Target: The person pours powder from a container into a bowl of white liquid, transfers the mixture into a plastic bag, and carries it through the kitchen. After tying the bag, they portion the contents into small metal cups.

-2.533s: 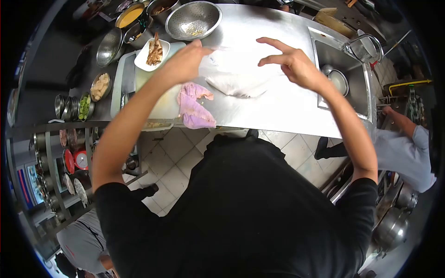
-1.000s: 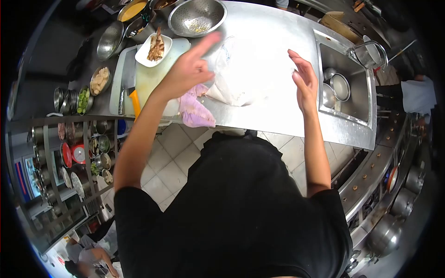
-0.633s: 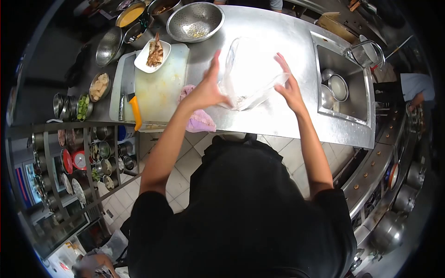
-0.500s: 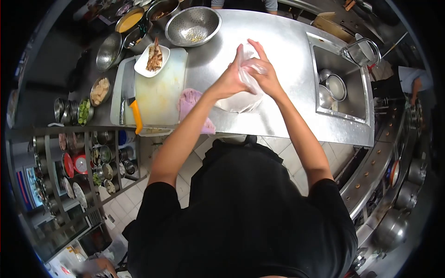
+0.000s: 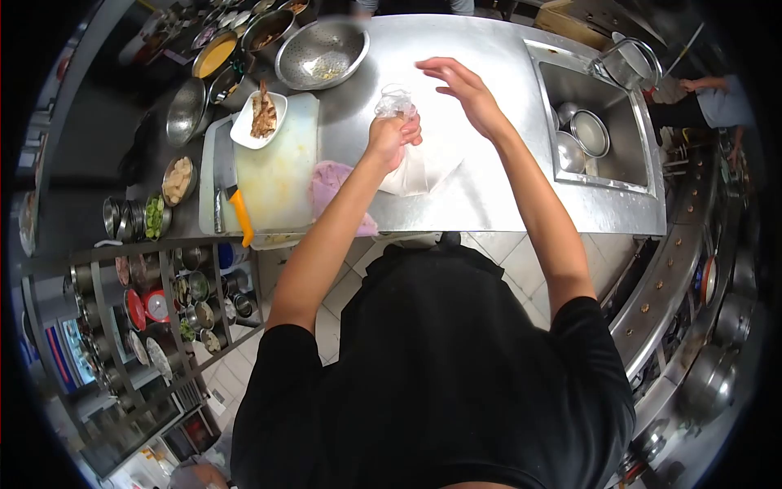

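A clear plastic bag [image 5: 423, 173] with something whitish inside rests on the steel table. My left hand [image 5: 393, 137] is wrapped round its gathered neck, and the crumpled top sticks out above the fist. What the bag holds is too washed out to make out. My right hand [image 5: 468, 91] is off the bag, raised above the table to the right, fingers stretched out and holding nothing. Beside my left forearm lies a pink cloth [image 5: 330, 183].
Left of the bag is a cutting board [image 5: 281, 183] with a yellow-handled knife [image 5: 241, 217] and a white dish [image 5: 259, 121] of food. A perforated steel bowl [image 5: 322, 55] stands behind. The sink [image 5: 607, 167] at right holds metal bowls. Another person [image 5: 723, 102] stands at far right.
Both hands were together at the bag's neck. My right hand has let go and moved up and right, while my left hand has closed round the neck and shifted slightly left.
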